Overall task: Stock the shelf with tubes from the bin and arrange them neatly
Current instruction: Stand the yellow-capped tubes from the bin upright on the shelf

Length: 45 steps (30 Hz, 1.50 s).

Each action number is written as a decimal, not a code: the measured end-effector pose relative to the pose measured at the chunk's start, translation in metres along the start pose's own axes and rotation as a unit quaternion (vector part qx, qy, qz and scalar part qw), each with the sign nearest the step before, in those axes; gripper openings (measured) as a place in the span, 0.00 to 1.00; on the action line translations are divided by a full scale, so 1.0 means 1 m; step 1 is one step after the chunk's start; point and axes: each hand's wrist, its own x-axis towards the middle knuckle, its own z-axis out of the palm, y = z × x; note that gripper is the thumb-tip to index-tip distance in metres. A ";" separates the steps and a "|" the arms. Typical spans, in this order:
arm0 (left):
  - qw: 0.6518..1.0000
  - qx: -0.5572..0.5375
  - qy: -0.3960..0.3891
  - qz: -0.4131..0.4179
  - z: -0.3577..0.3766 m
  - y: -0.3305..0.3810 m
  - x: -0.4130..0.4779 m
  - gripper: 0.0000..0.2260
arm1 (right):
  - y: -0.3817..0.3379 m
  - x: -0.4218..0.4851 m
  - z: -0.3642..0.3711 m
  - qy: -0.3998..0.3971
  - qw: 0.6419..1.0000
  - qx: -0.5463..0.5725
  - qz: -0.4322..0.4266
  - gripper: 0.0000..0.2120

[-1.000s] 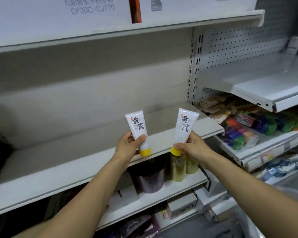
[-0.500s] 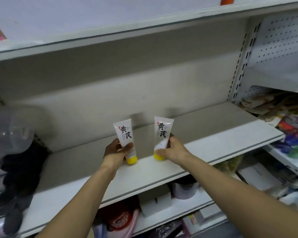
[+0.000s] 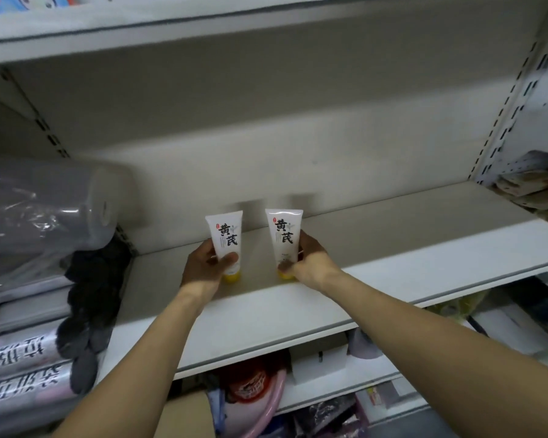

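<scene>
The scene was dim and evenly lit from above and in front, so the two white plastic tubes with yellow caps (image 3: pixel 224 240) threw soft grey shadows up onto the beige back panel (image 3: pixel 266 137) just behind them. Glare streaked the clear plastic wrap on the grey bundle (image 3: pixel 35 210) at the left, and the space under the pale flat metal shelf (image 3: pixel 393 248) lay in deep shade. Wide-angle distortion bent the shelf edges and slotted uprights near the borders, where detail went soft and smeared.
</scene>
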 end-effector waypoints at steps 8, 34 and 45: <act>0.999 -0.034 0.014 -0.004 -0.027 -0.015 0.019 0.12 | -0.008 0.024 0.040 -0.010 0.998 -0.065 -0.003 0.23; 0.998 0.000 0.053 0.041 -0.070 -0.032 0.057 0.12 | -0.033 0.072 0.085 -0.072 0.994 -0.031 -0.082 0.23; 0.989 0.037 0.138 0.043 -0.064 -0.036 0.052 0.18 | -0.023 0.086 0.103 -0.043 0.993 -0.092 -0.061 0.25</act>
